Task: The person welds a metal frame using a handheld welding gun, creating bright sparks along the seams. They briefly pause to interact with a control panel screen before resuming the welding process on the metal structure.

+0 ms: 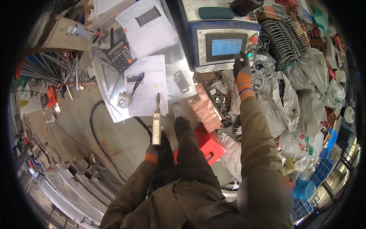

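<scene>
Cluttered workshop, steel bench [114, 110] holds paperwork | my left hand [159, 150] fisted round torch [156, 121], nozzle aimed away, parked low | my right hand [242, 65] up at panel [225, 46], fingertip pressing by its screen, other fingers tucked

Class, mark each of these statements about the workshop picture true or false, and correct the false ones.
1. The left hand grips a handheld tool that points toward the paper sheets. True.
2. The right hand rests in the person's lap. False: it reaches up to the machine control panel, at the screen's right edge.
3. Both hands wear dark gloves with orange cuffs. True.
4. The calculator lies on the floor beside the red box. False: it lies on the metal sheet, above the papers.
5. The panel's screen is lit. True.
</scene>
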`<move>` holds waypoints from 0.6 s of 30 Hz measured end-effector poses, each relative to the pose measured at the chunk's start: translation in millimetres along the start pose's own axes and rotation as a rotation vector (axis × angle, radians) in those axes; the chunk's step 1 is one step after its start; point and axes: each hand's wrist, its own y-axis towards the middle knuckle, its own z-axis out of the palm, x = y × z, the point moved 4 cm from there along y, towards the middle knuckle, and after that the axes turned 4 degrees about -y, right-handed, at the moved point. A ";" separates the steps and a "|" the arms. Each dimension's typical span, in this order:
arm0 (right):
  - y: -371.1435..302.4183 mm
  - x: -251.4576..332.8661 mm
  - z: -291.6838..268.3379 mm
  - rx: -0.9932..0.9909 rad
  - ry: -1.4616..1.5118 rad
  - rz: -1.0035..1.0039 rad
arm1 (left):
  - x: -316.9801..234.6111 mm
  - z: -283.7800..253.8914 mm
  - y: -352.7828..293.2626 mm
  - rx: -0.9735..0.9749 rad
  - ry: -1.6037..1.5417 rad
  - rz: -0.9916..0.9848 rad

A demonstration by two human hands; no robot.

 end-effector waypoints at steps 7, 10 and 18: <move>-10.7 33.4 -1.8 0.140 -0.151 0.021 | 96.5 1.7 55.8 -0.097 0.201 0.278; -13.2 48.1 5.3 0.125 -0.121 0.002 | 113.0 6.9 61.9 0.014 0.135 0.153; -10.3 61.4 7.2 0.145 -0.167 -0.011 | 61.9 1.1 34.5 -0.009 0.155 0.149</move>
